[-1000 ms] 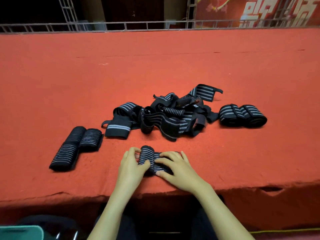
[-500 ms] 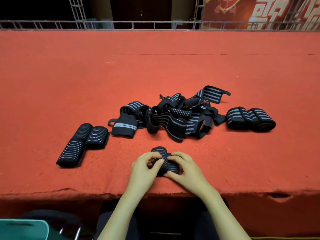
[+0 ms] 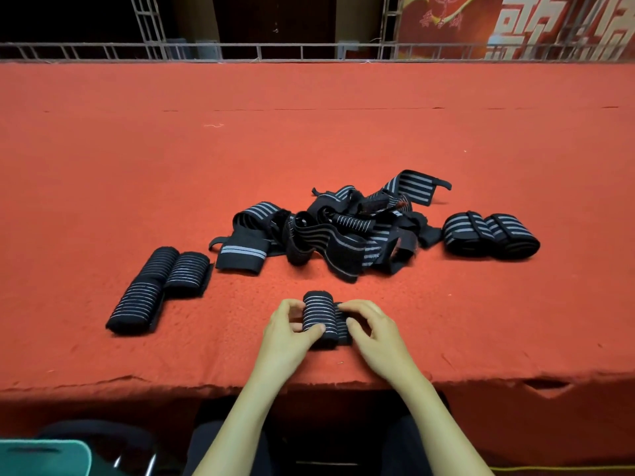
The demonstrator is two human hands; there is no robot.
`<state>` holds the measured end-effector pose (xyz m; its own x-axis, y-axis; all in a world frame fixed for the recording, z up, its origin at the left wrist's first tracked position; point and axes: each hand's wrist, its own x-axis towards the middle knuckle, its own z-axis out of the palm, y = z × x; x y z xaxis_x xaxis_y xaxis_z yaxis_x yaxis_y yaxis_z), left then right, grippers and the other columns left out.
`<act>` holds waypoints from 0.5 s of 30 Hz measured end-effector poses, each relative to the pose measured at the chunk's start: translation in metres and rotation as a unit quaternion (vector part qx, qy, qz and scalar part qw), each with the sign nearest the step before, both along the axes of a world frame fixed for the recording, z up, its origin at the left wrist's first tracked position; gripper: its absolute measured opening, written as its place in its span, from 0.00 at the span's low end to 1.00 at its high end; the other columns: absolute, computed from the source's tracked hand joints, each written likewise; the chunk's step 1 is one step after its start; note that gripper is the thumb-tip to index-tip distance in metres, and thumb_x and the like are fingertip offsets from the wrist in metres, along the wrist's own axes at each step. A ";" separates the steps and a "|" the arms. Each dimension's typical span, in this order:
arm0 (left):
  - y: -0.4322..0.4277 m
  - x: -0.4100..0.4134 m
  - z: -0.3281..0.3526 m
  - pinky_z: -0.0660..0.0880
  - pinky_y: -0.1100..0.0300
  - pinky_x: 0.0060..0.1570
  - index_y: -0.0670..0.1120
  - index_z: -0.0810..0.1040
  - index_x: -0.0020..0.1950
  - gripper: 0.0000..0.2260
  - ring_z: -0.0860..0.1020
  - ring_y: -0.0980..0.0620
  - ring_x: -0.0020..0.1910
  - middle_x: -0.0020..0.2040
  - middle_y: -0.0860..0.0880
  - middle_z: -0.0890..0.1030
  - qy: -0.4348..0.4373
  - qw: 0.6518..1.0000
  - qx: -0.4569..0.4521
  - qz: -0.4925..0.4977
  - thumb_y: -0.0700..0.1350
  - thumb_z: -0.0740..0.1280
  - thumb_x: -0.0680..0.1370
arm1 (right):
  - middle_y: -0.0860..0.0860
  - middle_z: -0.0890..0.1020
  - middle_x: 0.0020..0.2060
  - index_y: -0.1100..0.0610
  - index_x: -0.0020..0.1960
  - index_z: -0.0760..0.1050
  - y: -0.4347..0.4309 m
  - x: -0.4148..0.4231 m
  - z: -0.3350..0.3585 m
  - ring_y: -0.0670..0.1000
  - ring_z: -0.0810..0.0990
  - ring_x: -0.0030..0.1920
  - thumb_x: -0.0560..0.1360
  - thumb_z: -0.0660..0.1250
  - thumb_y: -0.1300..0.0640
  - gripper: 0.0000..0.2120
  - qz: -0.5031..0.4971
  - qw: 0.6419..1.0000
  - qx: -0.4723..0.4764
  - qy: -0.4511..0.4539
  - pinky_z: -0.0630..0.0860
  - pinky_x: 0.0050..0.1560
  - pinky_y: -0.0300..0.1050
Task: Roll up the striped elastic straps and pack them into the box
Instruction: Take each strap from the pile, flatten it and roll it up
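A black strap with grey stripes (image 3: pixel 319 316) lies near the front edge of the red table (image 3: pixel 309 132), almost fully wound into a roll. My left hand (image 3: pixel 288 334) grips the roll from the left, thumb across its front. My right hand (image 3: pixel 372 333) holds its right side, fingers curled over the short loose tail. A heap of loose striped straps (image 3: pixel 330 231) lies behind. Three rolled straps (image 3: pixel 161 286) sit at the left and two rolled straps (image 3: pixel 489 235) at the right. No box is in view.
The table's front edge (image 3: pixel 206 386) is ragged, with a tear in the cloth at the right (image 3: pixel 546 384). A teal object (image 3: pixel 41 456) shows at the bottom left below the table. A metal railing (image 3: pixel 309 51) runs along the far side.
The roll has grown thicker as both hands wound it; the flat tail under my right hand has nearly gone. The camera view shifted slightly.
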<state>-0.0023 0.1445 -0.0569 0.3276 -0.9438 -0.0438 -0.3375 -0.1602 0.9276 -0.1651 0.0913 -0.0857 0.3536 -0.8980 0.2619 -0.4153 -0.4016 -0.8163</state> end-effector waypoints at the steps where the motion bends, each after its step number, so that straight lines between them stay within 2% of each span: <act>1: -0.001 -0.003 0.001 0.75 0.57 0.46 0.50 0.73 0.53 0.17 0.78 0.54 0.46 0.55 0.51 0.76 -0.013 1.000 -0.005 0.001 0.45 0.74 0.68 | 0.42 0.78 0.51 0.52 0.53 0.79 -0.001 -0.001 0.001 0.36 0.74 0.55 0.76 0.64 0.64 0.11 -0.022 1.000 -0.003 -0.015 0.64 0.56 0.25; 3: -0.005 -0.014 0.003 0.75 0.54 0.51 0.49 0.73 0.54 0.18 0.77 0.51 0.47 0.54 0.50 0.73 -0.051 0.999 -0.017 0.006 0.44 0.74 0.67 | 0.43 0.79 0.49 0.51 0.52 0.79 -0.001 -0.001 0.002 0.35 0.75 0.53 0.77 0.65 0.64 0.10 -0.057 0.998 0.002 -0.035 0.66 0.53 0.24; 7: -0.012 -0.042 0.005 0.69 0.58 0.58 0.48 0.77 0.56 0.20 0.73 0.51 0.53 0.52 0.53 0.70 -0.122 0.989 -0.078 -0.030 0.43 0.75 0.65 | 0.47 0.78 0.50 0.51 0.52 0.77 -0.007 -0.003 0.002 0.37 0.77 0.49 0.78 0.65 0.60 0.06 -0.091 0.992 0.065 -0.064 0.69 0.49 0.26; 9: -0.015 -0.048 0.004 0.69 0.65 0.56 0.51 0.80 0.54 0.17 0.74 0.55 0.54 0.53 0.54 0.73 -0.076 0.991 -0.079 -0.083 0.45 0.76 0.66 | 0.49 0.81 0.50 0.53 0.51 0.77 -0.011 -0.008 0.007 0.40 0.79 0.48 0.78 0.64 0.59 0.04 -0.094 0.980 0.126 -0.119 0.72 0.48 0.30; 11: -0.015 -0.047 0.008 0.69 0.71 0.51 0.51 0.82 0.49 0.09 0.77 0.59 0.51 0.52 0.54 0.79 0.028 0.993 -0.058 -0.104 0.41 0.73 0.71 | 0.51 0.82 0.50 0.55 0.53 0.76 -0.014 -0.019 0.013 0.43 0.80 0.47 0.78 0.64 0.58 0.04 -0.086 0.963 0.194 -0.169 0.74 0.45 0.32; 13: -0.016 -0.044 0.008 0.70 0.72 0.48 0.50 0.81 0.47 0.10 0.79 0.59 0.49 0.49 0.54 0.82 0.094 0.990 -0.050 -0.096 0.35 0.70 0.73 | 0.53 0.81 0.51 0.55 0.54 0.75 -0.017 -0.034 0.017 0.45 0.81 0.47 0.78 0.66 0.58 0.06 -0.069 0.959 0.230 -0.152 0.77 0.44 0.35; 15: -0.016 -0.043 0.004 0.71 0.72 0.46 0.49 0.79 0.48 0.11 0.79 0.56 0.49 0.49 0.53 0.81 0.101 0.992 -0.040 -0.070 0.34 0.71 0.71 | 0.52 0.80 0.51 0.52 0.56 0.74 -0.019 -0.045 0.020 0.49 0.81 0.47 0.76 0.68 0.56 0.10 -0.053 0.969 0.225 -0.084 0.80 0.48 0.43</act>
